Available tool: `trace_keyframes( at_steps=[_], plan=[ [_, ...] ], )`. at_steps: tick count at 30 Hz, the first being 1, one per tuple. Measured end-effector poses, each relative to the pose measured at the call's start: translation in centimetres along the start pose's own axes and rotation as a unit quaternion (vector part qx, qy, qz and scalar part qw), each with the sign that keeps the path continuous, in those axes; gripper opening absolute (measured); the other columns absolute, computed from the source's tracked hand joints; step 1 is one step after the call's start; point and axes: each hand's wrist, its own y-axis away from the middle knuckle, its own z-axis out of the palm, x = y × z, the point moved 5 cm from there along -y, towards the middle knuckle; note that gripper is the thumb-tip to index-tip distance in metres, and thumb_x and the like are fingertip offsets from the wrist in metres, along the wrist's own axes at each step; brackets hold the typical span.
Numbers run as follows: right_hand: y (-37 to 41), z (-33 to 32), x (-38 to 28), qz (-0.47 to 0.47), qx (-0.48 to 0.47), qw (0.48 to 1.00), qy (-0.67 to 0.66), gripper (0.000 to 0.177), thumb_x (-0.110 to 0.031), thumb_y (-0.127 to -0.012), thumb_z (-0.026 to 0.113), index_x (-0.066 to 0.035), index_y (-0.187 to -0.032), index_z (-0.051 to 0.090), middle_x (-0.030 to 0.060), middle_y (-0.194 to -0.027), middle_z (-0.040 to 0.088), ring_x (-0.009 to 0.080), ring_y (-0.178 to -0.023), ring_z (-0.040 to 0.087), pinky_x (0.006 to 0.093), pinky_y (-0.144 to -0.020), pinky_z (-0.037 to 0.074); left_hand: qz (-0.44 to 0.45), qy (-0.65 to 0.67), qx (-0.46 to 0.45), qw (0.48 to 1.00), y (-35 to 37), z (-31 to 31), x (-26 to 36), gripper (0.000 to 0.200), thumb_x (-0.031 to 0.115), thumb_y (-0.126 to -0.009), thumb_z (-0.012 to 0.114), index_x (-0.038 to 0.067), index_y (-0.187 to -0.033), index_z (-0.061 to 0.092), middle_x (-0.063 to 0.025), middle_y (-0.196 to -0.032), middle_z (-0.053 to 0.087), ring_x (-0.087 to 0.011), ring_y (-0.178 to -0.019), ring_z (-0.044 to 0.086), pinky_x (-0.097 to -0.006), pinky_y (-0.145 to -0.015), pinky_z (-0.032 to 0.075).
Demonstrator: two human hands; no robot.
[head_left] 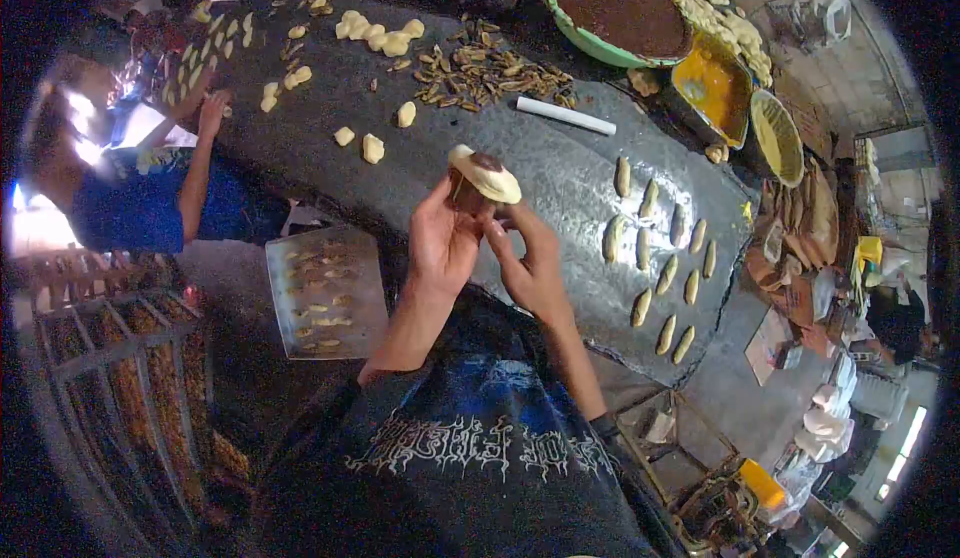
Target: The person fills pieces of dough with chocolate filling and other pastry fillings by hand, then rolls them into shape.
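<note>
A flattened piece of pale dough [505, 186] with dark brown filling on it is held up above the dark work table [470, 138]. My left hand [445, 236] has its palm up and its fingers wrapped round the underside of the dough. From the right, my right hand [528, 263] touches the lower edge with its fingertips pressed together. Several shaped dough rolls [643, 248] lie in rows to the right of my hands. Beyond my hands are small dough lumps [373, 149], a pile of brown filling pieces [490, 73] and a white rolling stick [566, 116].
A green bowl of brown filling [615, 8], a tray of orange liquid [712, 88] and a yellow bowl [777, 138] stand along the far right edge. A metal tray with rolls [328, 293] is at the left. A co-worker in blue [130, 198] works at the far left.
</note>
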Motion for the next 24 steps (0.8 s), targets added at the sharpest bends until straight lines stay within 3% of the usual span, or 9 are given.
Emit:
trace_keyframes(
  at_steps=[2, 4, 6, 8, 11, 17, 20, 22, 24],
  plan=[
    [-1.3, 0.5, -0.6, -0.058, 0.009, 0.998, 0.000, 0.037, -0.011, -0.094, 0.067, 0.001, -0.129, 0.064, 0.0174, -0.120, 0.070, 0.0241, -0.100, 0.070, 0.0342, -0.086, 0.053, 0.014, 0.034, -0.001, 0.999, -0.4, 0.0, 0.7, 0.031, 0.018, -0.109, 0.042, 0.003, -0.133, 0.055, -0.0130, -0.130, 0.064, -0.0244, -0.120, 0.063, -0.0378, -0.096, 0.059],
    [-2.9, 1.0, -0.9, -0.053, -0.007, 0.998, 0.024, 0.038, -0.011, -0.093, 0.068, -0.003, -0.130, 0.065, 0.0152, -0.129, 0.067, 0.0246, -0.102, 0.069, 0.0340, -0.087, 0.054, 0.097, -0.087, 0.053, 0.990, -1.3, -2.3, 2.2, 0.031, 0.014, -0.106, 0.048, 0.003, -0.135, 0.054, -0.0129, -0.129, 0.065, -0.0240, -0.118, 0.064, -0.0373, -0.094, 0.060],
    [-5.0, 1.4, -0.1, -0.031, -0.010, 0.999, 0.030, 0.038, -0.011, -0.093, 0.068, -0.005, -0.130, 0.067, 0.0138, -0.133, 0.067, 0.0237, -0.101, 0.069, 0.0338, -0.087, 0.054, 0.102, -0.014, 0.043, 0.994, -2.8, -3.3, 3.8, 0.034, 0.012, -0.103, 0.054, 0.003, -0.136, 0.054, -0.0130, -0.128, 0.065, -0.0237, -0.117, 0.065, -0.0371, -0.094, 0.061],
    [-7.7, 1.7, 1.8, 0.007, 0.003, 1.000, 0.016, 0.037, -0.011, -0.093, 0.068, -0.007, -0.130, 0.068, 0.0130, -0.132, 0.068, 0.0213, -0.096, 0.070, 0.0335, -0.084, 0.055, 0.032, 0.250, -0.034, 0.967, -4.6, -3.1, 6.4, 0.038, 0.010, -0.100, 0.060, 0.002, -0.137, 0.053, -0.0132, -0.128, 0.065, -0.0236, -0.117, 0.066, -0.0370, -0.095, 0.062],
    [-13.0, 2.0, 6.9, 0.085, 0.003, 0.992, 0.091, 0.030, -0.016, -0.094, 0.069, -0.004, -0.122, 0.071, 0.0089, -0.098, 0.077, 0.0135, -0.078, 0.068, 0.0309, -0.074, 0.054, 0.030, 0.229, -0.009, 0.973, -7.5, -1.6, 10.3, 0.040, 0.012, -0.099, 0.063, 0.000, -0.136, 0.054, -0.0160, -0.133, 0.063, -0.0250, -0.120, 0.064, -0.0354, -0.094, 0.063],
    [-24.7, 7.5, 16.8, 0.008, -0.044, 0.959, 0.280, 0.022, -0.017, -0.094, 0.067, -0.002, -0.109, 0.072, 0.0155, -0.091, 0.073, 0.0281, -0.074, 0.069, 0.0382, -0.067, 0.055, 0.078, 0.078, 0.038, 0.993, -12.8, -5.8, 14.8, 0.039, 0.016, -0.103, 0.059, 0.002, -0.139, 0.051, -0.0157, -0.137, 0.061, -0.0259, -0.120, 0.064, -0.0369, -0.096, 0.062],
    [-26.2, 11.0, 21.9, -0.008, -0.179, 0.870, 0.460, 0.020, -0.017, -0.092, 0.068, -0.001, -0.105, 0.070, 0.0163, -0.095, 0.071, 0.0357, -0.079, 0.069, 0.0452, -0.070, 0.056, 0.073, 0.052, 0.085, 0.992, -14.8, -7.1, 14.9, 0.041, 0.018, -0.103, 0.058, 0.004, -0.140, 0.050, -0.0140, -0.138, 0.060, -0.0254, -0.120, 0.065, -0.0374, -0.096, 0.062],
    [-26.8, 11.0, 19.9, 0.001, -0.134, 0.899, 0.418, 0.022, -0.020, -0.091, 0.068, -0.003, -0.106, 0.069, 0.0179, -0.098, 0.070, 0.0388, -0.087, 0.069, 0.0489, -0.074, 0.057, 0.069, 0.041, 0.111, 0.991, -15.9, -7.0, 14.8, 0.041, 0.020, -0.104, 0.058, 0.005, -0.141, 0.049, -0.0130, -0.138, 0.060, -0.0249, -0.119, 0.065, -0.0375, -0.095, 0.062],
    [-27.1, 10.0, 18.4, 0.008, -0.085, 0.922, 0.379, 0.023, -0.020, -0.091, 0.069, -0.005, -0.108, 0.069, 0.0195, -0.098, 0.070, 0.0390, -0.089, 0.069, 0.0481, -0.075, 0.057, 0.025, 0.102, 0.059, 0.993, -16.5, -7.5, 14.8, 0.047, 0.021, -0.102, 0.060, 0.008, -0.145, 0.048, -0.0126, -0.141, 0.058, -0.0300, -0.121, 0.063, -0.0391, -0.096, 0.061]
  ],
)
